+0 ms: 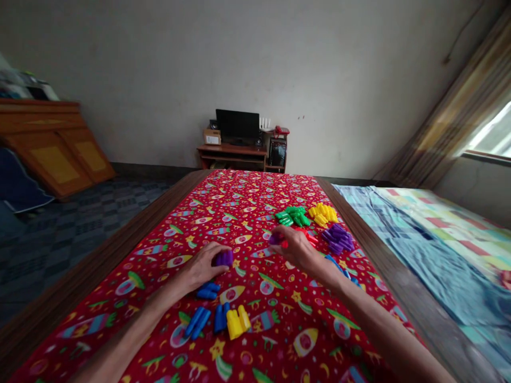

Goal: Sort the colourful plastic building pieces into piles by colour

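Left hand [202, 263] has a purple block [224, 258] pinched between thumb and fingers, left of centre over the table [130, 234]; I can't tell if the block touches the cloth [259, 186]. Right hand [294, 246], farther right, has a purple piece [275, 239] at its fingertips, partly hidden from me. Near side of the left hand: blue pieces [207, 290], yellow pieces [238, 322] to their right. Around the right hand I see a red pile [311, 238] partly covered by it, green pile [294, 216] just beyond, yellow pile [323, 214] and purple pile [338, 239] farther right, blue pile [334, 261] partly behind the forearm. Far past the table: monitor [238, 124].
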{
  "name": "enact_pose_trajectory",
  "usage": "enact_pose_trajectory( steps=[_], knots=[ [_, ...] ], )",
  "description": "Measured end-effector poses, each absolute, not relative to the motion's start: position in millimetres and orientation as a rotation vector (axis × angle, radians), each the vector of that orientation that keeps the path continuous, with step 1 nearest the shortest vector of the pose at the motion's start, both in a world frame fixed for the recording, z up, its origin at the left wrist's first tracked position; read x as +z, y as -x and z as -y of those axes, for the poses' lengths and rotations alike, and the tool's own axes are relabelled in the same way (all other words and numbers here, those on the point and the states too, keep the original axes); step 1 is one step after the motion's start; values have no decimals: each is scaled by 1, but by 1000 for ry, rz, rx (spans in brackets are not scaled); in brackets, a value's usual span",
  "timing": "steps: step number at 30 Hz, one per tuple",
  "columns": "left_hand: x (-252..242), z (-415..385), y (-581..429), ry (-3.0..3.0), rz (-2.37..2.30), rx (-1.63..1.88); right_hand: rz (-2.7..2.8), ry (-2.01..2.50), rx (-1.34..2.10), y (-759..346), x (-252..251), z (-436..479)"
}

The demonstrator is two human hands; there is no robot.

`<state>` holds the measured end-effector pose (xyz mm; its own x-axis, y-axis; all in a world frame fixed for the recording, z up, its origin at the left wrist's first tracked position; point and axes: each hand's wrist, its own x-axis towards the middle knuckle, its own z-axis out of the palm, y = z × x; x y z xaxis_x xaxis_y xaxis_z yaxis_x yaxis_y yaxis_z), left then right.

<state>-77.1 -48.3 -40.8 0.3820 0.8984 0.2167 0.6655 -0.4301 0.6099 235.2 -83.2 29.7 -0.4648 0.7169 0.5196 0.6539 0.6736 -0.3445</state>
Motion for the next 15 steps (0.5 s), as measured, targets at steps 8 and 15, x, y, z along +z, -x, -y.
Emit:
enact_pose_trajectory(
  steps=[8,15],
  knots=[
    [-37,46,78,-2306,-1363,657,2096,1686,-242,-362,20,84],
    [-37,47,79,-2301,-1373,653,2174,1626,-292,-390,-2,97]
  ],
)
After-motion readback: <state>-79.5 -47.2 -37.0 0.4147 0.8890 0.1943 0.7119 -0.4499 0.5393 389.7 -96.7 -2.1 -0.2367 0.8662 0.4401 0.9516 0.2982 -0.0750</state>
